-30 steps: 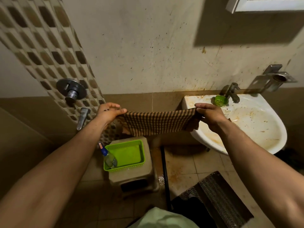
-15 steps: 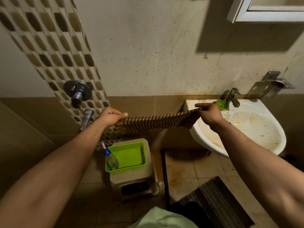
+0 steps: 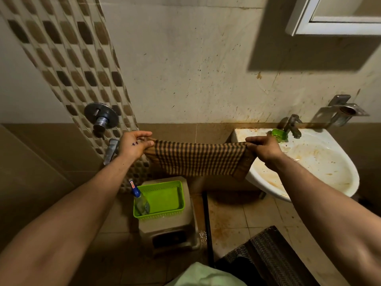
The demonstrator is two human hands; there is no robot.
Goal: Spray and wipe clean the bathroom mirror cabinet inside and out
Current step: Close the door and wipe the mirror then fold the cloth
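Observation:
A brown checked cloth (image 3: 198,158) is stretched out between my two hands at waist height. My left hand (image 3: 135,144) pinches its left corner and my right hand (image 3: 262,146) pinches its right corner, over the rim of the sink. The white-framed mirror cabinet (image 3: 334,21) hangs on the wall at the top right, only its lower corner in view. A clear spray bottle with a blue head (image 3: 140,200) leans in a green basket (image 3: 162,211) below the cloth.
The basket sits on a beige plastic stool (image 3: 171,234). A stained white sink (image 3: 309,162) with a tap (image 3: 291,124) and a green soap dish (image 3: 279,135) stands at the right. A shower valve (image 3: 101,117) projects from the tiled wall. A striped mat (image 3: 266,252) lies on the floor.
The view has tilted up, showing more of the cabinet. Both hands still hold the cloth, which folded narrow half a second ago and now hangs spread open again.

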